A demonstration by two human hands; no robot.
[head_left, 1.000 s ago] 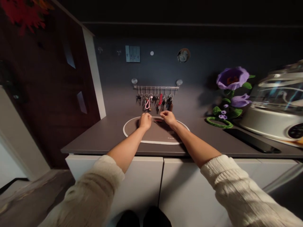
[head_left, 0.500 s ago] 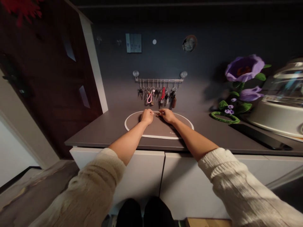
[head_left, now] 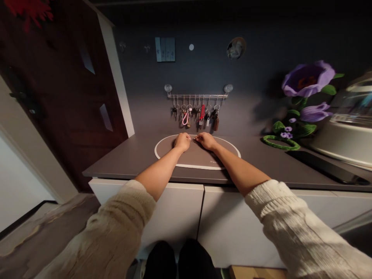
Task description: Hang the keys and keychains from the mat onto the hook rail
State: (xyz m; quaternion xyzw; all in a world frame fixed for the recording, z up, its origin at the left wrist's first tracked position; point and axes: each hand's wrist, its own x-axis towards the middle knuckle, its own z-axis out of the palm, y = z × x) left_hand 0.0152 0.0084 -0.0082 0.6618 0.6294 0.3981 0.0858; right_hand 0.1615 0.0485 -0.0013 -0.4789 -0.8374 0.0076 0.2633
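My left hand (head_left: pixel 183 142) is closed, its fingers pinched together over the back part of the oval mat (head_left: pixel 197 162). Close by on its right, my right hand (head_left: pixel 205 140) is closed too, thumb and fingertips on a small metal piece that looks like a key (head_left: pixel 194 140). The two hands' fingertips nearly meet around it. Whatever the left fingers pinch is hidden or too small to make out. Behind the hands, several bunches of keys (head_left: pixel 201 114) hang from a clear hook rail (head_left: pixel 197 96) on the wall.
The mat lies on a dark countertop (head_left: pixel 116 161) above white cabinet doors (head_left: pixel 171 209). To the right stand purple knitted flowers (head_left: pixel 308 80), a black flat object (head_left: pixel 325 166) and a cream appliance with a clear top (head_left: pixel 345 141). A dark red door (head_left: pixel 69 116) is at left.
The view has shifted slightly. Both hands stay over the mat's back part, fingers still pinched, with only slight movement around the small metal piece.
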